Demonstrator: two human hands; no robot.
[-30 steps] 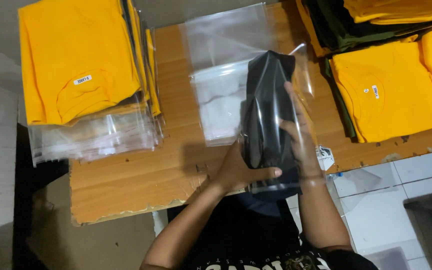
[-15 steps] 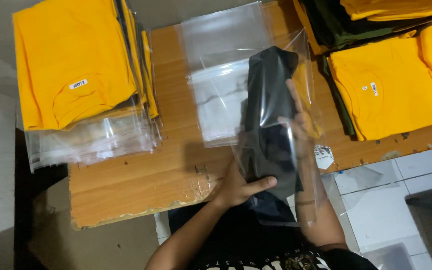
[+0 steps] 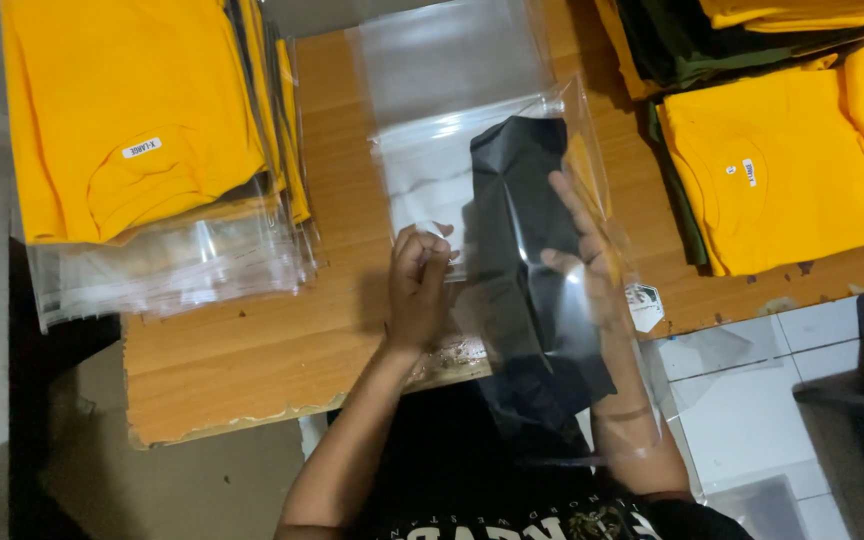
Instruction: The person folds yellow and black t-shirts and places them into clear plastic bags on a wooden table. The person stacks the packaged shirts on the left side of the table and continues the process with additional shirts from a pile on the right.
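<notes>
Clear plastic wraps the right hand (image 3: 592, 262), which is slid inside a see-through bag (image 3: 562, 300) with its fingers (image 3: 567, 205) spread flat against a folded black garment (image 3: 527, 250), seemingly to keep the cloth flat and the bag held open around it. The left hand (image 3: 417, 290) sits just beside the bag's left edge, its fingers (image 3: 427, 245) curled and pinching what looks like that edge of the film, which would steady the bag against the other hand's push. Garment and bag hang tilted above the near edge of the wooden worktop (image 3: 252, 350), over the person's lap. Under them lies a pile of empty clear bags (image 3: 432, 170), close enough to draw from. To the left, well apart, a stack of bagged yellow shirts (image 3: 142, 130) rests on more film; to the right, unbagged yellow shirts (image 3: 782, 170) lie beside dark green ones (image 3: 672, 50).
</notes>
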